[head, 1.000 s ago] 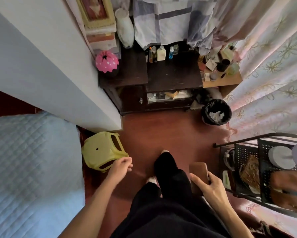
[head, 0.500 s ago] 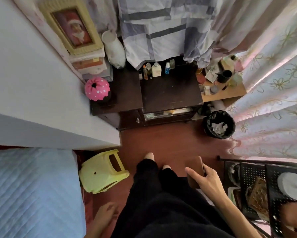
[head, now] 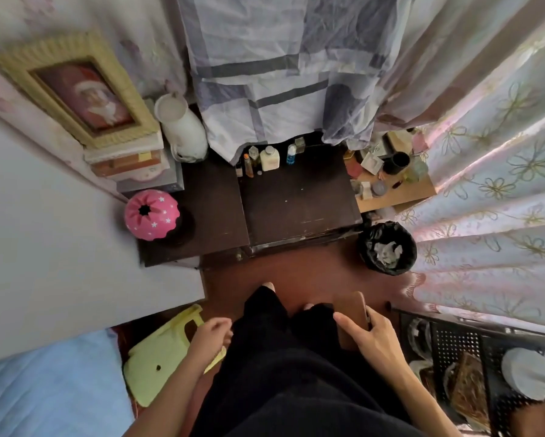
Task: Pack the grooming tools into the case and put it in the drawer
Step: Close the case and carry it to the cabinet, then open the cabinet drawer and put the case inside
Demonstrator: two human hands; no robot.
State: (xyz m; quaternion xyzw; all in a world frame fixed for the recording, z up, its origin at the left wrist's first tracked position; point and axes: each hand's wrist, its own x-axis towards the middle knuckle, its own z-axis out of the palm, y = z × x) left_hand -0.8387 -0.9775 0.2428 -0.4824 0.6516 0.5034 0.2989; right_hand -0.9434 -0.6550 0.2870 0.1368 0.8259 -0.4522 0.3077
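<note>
My right hand grips a closed brown case at hip height, beside my right leg; my fingers cover its lower part. My left hand hangs at my left side above a yellow-green plastic stool, fingers loosely curled and holding nothing. Straight ahead stands a dark wooden cabinet; its top faces me and its drawer front is hidden from this angle.
Small bottles line the cabinet's back edge. A pink dome sits on the lower dark table at left. A black waste bin stands right of the cabinet. A black metal rack is at my right, a blue bed at my left.
I have walked closer to the cabinet, so its top fills more of the view and the drawer front has dropped out of sight. My left hand swung back, then forward over the stool.
</note>
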